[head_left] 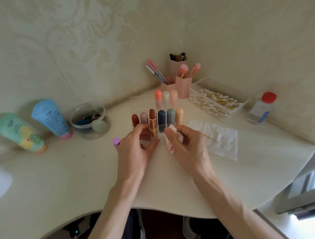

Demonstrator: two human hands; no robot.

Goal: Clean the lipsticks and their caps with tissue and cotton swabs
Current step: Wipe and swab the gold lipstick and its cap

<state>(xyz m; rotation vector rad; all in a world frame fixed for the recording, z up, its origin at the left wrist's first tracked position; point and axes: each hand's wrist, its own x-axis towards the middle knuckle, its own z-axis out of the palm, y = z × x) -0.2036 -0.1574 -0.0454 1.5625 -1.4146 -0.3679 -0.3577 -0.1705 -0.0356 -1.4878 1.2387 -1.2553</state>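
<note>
left hand: fingers and thumb curled round the base of an uncapped rose-gold lipstick with a brown-red bullet, held upright. right hand: thumb and fingers pinch a crumpled white tissue wad with red smears, just beside the lipstick, apart from it. a lilac cylinder lies on the cream table beside the left hand. to the right, a flat white tissue sheet with one wooden cotton swab on it. just behind the hands, a clear acrylic organiser holds rows of capped lipsticks. further left, a round clear tub and two squeeze tubes. further right, a clear tray of cotton swabs, a red-capped bottle, and pink brush holders in the corner.
</note>
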